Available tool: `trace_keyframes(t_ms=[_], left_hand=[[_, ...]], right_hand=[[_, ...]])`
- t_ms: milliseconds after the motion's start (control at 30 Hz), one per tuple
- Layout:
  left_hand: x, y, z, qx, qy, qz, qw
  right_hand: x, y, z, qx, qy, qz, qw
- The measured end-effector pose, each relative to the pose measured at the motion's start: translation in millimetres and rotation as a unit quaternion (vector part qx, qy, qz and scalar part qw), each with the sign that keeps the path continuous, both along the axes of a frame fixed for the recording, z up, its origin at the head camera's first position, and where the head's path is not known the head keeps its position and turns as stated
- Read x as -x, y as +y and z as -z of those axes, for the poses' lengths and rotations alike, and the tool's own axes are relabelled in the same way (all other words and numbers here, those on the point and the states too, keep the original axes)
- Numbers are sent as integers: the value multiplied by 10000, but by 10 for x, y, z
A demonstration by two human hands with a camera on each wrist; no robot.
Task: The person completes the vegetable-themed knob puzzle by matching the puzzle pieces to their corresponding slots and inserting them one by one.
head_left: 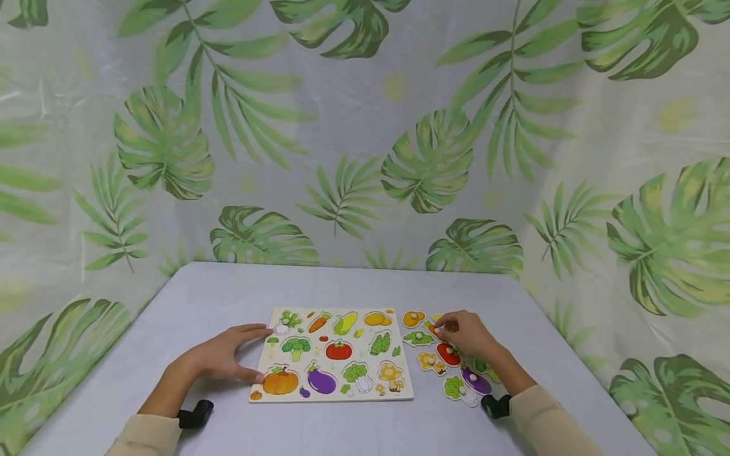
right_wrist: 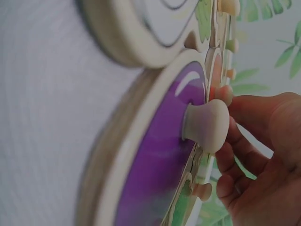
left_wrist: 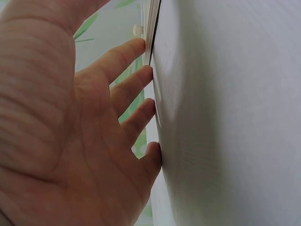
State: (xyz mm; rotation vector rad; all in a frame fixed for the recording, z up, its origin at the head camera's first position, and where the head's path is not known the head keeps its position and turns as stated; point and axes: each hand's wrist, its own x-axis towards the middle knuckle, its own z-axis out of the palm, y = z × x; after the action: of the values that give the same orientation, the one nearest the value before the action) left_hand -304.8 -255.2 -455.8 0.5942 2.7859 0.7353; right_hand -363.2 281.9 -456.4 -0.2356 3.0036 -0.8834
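A wooden vegetable puzzle board (head_left: pixel 365 386) lies flat on the table, its printed recesses showing. My left hand (head_left: pixel 230 354) spreads along the board's left edge, with thumb and index finger touching it; in the left wrist view its fingers (left_wrist: pixel 134 87) are extended. Right of the board, my right hand (head_left: pixel 470 334) pinches the carrot piece (head_left: pixel 431 328) at its knob, partly hidden by the fingers. Close to that hand are the tomato piece (head_left: pixel 448 354) and the pea pod piece (head_left: pixel 419 339). The eggplant piece (right_wrist: pixel 164 136) and its wooden knob fill the near side of the right wrist view.
More knobbed pieces lie in a loose cluster: potato (head_left: pixel 413 318), mushroom (head_left: pixel 431 363), bok choy (head_left: pixel 461 390) and a green one (head_left: pixel 481 365) partly behind the right wrist. The white table (head_left: pixel 319 285) ends at a leaf-patterned curtain (head_left: pixel 353 126).
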Motion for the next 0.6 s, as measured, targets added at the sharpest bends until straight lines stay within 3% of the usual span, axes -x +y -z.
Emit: trace_keyframes(t_ms=[267,600], left_hand=[[25,-13,24,-3,47,17,10000],[1,5,1,-24,23,21,10000]], right_hand=[[15,11,24,-4,-178,-9,9998],[38,-10,53,-63,-37,-23,10000]])
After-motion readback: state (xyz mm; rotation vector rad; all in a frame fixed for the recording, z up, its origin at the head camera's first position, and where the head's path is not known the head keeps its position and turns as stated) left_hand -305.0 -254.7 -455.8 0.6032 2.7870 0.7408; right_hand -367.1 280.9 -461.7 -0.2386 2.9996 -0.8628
